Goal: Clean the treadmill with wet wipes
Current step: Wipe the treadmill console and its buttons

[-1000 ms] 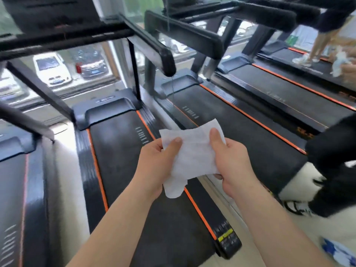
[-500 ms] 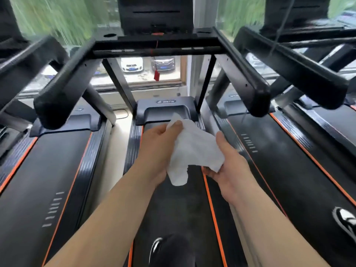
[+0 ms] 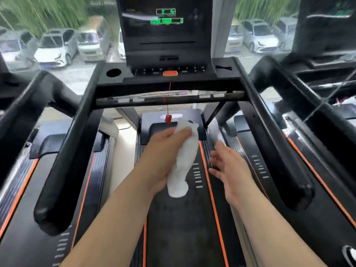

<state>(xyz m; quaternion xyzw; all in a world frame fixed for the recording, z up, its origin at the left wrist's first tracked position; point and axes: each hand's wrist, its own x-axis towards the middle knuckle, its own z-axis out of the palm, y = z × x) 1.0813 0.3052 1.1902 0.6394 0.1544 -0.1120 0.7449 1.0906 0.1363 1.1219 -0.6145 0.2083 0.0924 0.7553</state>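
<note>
My right hand [image 3: 229, 166] has let go of the wet wipe [image 3: 184, 162] and now hangs open beside it. Only my left hand [image 3: 163, 151] grips it, bunched and dangling. My view has lifted to the treadmill's console [image 3: 165, 35].

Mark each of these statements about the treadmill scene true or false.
1. The left hand grips the wet wipe. True.
2. The right hand pinches the wipe too. False: it is open and apart from the wipe.
3. The console display shows lit green readouts. True.
4. The red safety clip lies flat on the belt. False: it hangs on its cord.
</note>
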